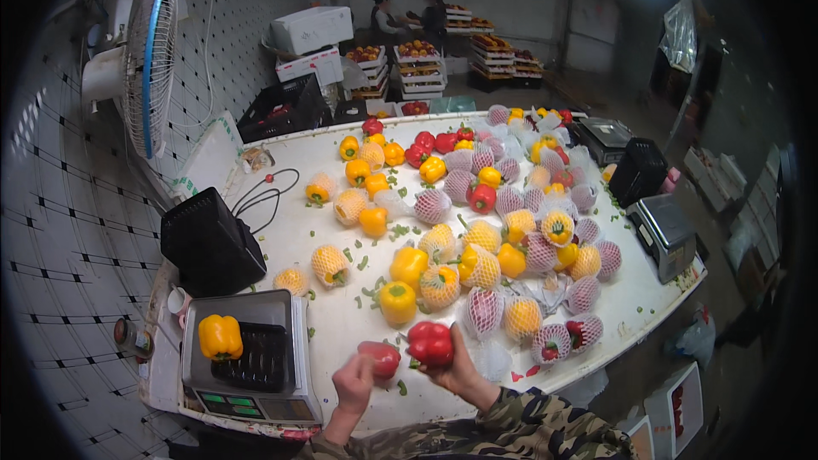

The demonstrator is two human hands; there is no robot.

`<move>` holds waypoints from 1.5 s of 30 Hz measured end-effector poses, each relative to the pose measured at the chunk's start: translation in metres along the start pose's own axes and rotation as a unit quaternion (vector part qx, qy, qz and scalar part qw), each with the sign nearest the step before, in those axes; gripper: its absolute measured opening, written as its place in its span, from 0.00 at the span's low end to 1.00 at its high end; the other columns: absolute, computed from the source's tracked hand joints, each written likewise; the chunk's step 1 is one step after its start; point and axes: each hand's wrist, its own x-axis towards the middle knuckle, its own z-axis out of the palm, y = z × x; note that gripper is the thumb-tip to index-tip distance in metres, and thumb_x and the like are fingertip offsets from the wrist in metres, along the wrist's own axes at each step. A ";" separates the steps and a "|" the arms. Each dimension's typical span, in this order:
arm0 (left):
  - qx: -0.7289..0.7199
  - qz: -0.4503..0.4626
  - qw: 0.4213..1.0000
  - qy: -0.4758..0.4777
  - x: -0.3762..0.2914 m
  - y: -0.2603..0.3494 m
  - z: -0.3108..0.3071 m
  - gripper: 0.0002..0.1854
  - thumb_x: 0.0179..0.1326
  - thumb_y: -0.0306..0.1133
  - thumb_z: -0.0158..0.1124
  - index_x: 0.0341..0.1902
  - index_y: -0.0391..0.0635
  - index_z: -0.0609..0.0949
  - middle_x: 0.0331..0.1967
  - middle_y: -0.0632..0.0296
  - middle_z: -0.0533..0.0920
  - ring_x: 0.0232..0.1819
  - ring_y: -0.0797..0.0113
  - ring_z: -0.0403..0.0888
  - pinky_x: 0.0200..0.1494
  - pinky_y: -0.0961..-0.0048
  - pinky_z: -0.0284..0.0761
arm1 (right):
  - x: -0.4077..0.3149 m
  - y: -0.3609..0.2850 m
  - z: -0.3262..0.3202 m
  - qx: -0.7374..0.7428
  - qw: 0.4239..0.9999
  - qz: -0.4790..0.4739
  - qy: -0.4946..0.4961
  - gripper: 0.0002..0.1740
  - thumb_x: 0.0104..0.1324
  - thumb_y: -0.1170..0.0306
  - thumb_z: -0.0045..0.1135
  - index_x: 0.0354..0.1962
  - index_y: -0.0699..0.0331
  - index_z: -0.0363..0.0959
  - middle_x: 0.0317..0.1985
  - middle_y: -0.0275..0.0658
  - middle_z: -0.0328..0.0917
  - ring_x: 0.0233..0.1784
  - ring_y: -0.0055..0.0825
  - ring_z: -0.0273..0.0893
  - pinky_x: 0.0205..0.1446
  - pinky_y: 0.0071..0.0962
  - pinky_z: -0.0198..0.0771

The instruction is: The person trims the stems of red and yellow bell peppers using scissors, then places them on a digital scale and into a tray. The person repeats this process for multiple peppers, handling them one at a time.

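My right hand (pixel 468 375) grips a red bell pepper (pixel 430 344) above the table. Just left of it, my left hand (pixel 353 384) is blurred with its fingers curled in; whether anything is between them cannot be made out. A second red bell pepper (pixel 382 359) lies beside that hand, partly covered by its fingers. Beyond both hands are bare yellow bell peppers (pixel 397 302) and others in foam net sleeves (pixel 484 312). To the left, a yellow bell pepper (pixel 220 337) sits on a digital scale (pixel 294 326), next to a black plastic tray (pixel 255 358).
Cut green stems (pixel 367 294) litter the white table (pixel 287 230). A black box-shaped device (pixel 211 243) stands behind the near scale. More scales (pixel 664 230) line the right edge. A fan (pixel 144 70) hangs at left. Two people (pixel 409 19) are among stacked crates (pixel 418 73) at the back.
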 end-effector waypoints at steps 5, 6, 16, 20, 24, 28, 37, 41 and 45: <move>-0.242 -0.187 0.949 0.079 0.014 -0.019 -0.026 0.20 0.75 0.38 0.47 0.24 0.46 0.68 0.16 0.70 0.68 0.13 0.81 0.61 0.16 0.80 0.56 | 0.001 -0.038 0.007 0.114 0.992 -0.025 0.056 0.46 0.65 0.30 0.40 0.64 0.60 0.61 0.56 0.47 0.73 0.55 0.45 0.75 0.35 0.32 0.77; -0.265 -0.163 0.947 0.080 0.021 -0.015 -0.021 0.19 0.75 0.38 0.47 0.26 0.44 0.70 0.19 0.68 0.70 0.17 0.79 0.66 0.21 0.80 0.61 | -0.004 -0.044 0.003 0.136 0.989 -0.049 0.032 0.46 0.65 0.31 0.42 0.63 0.62 0.61 0.56 0.48 0.73 0.54 0.46 0.75 0.34 0.32 0.77; -0.244 -0.049 0.967 -0.060 0.040 0.024 0.022 0.11 0.70 0.29 0.58 0.52 0.38 0.74 0.49 0.61 0.78 0.49 0.72 0.75 0.54 0.76 0.71 | -0.041 -0.045 0.004 0.120 0.989 -0.081 0.030 0.47 0.68 0.31 0.28 0.66 0.63 0.57 0.61 0.51 0.68 0.62 0.52 0.72 0.45 0.40 0.81; -0.294 -0.039 0.930 -0.215 0.042 0.041 0.043 0.30 0.64 0.34 0.64 0.67 0.40 0.66 0.64 0.55 0.71 0.66 0.64 0.67 0.67 0.68 0.62 | -0.045 -0.037 -0.002 0.131 0.990 -0.049 0.020 0.48 0.67 0.29 0.27 0.65 0.61 0.59 0.59 0.48 0.71 0.56 0.48 0.77 0.40 0.38 0.83; -0.341 -0.110 0.862 -0.357 0.032 0.049 0.070 0.44 0.53 0.35 0.71 0.73 0.42 0.60 0.66 0.52 0.69 0.68 0.61 0.67 0.69 0.65 0.62 | -0.051 -0.021 -0.007 0.005 0.998 0.001 0.069 0.48 0.65 0.26 0.26 0.60 0.59 0.64 0.51 0.44 0.78 0.49 0.39 0.82 0.32 0.31 0.82; -0.367 -0.179 0.852 -0.328 0.009 0.026 0.079 0.41 0.56 0.45 0.68 0.69 0.38 0.64 0.59 0.54 0.74 0.60 0.65 0.73 0.62 0.66 0.68 | -0.060 -0.022 -0.011 -0.279 0.950 -0.045 0.133 0.49 0.65 0.26 0.23 0.45 0.62 0.77 0.30 0.40 0.82 0.31 0.30 0.83 0.28 0.28 0.79; -0.440 -0.257 0.816 -0.273 -0.003 0.029 0.086 0.33 0.63 0.52 0.59 0.61 0.38 0.70 0.53 0.58 0.77 0.53 0.70 0.76 0.58 0.71 0.69 | -0.058 -0.045 0.050 -0.580 0.568 -0.567 0.139 0.22 0.73 0.53 0.45 0.47 0.60 0.78 0.43 0.42 0.82 0.52 0.36 0.78 0.58 0.31 0.71; -0.340 -0.218 0.862 -0.308 -0.002 0.030 0.079 0.32 0.61 0.49 0.58 0.60 0.36 0.72 0.48 0.54 0.79 0.47 0.68 0.80 0.47 0.73 0.76 | -0.045 -0.042 0.028 -0.663 0.625 -0.411 0.017 0.20 0.73 0.55 0.45 0.44 0.57 0.81 0.42 0.41 0.81 0.51 0.42 0.78 0.54 0.35 0.74; -0.534 -0.251 0.742 -0.320 0.001 0.043 0.066 0.39 0.59 0.61 0.52 0.59 0.34 0.72 0.48 0.50 0.80 0.46 0.59 0.81 0.50 0.65 0.77 | -0.026 -0.037 -0.054 -0.649 0.670 -0.305 0.189 0.17 0.72 0.58 0.49 0.40 0.61 0.80 0.30 0.41 0.81 0.35 0.37 0.81 0.36 0.32 0.74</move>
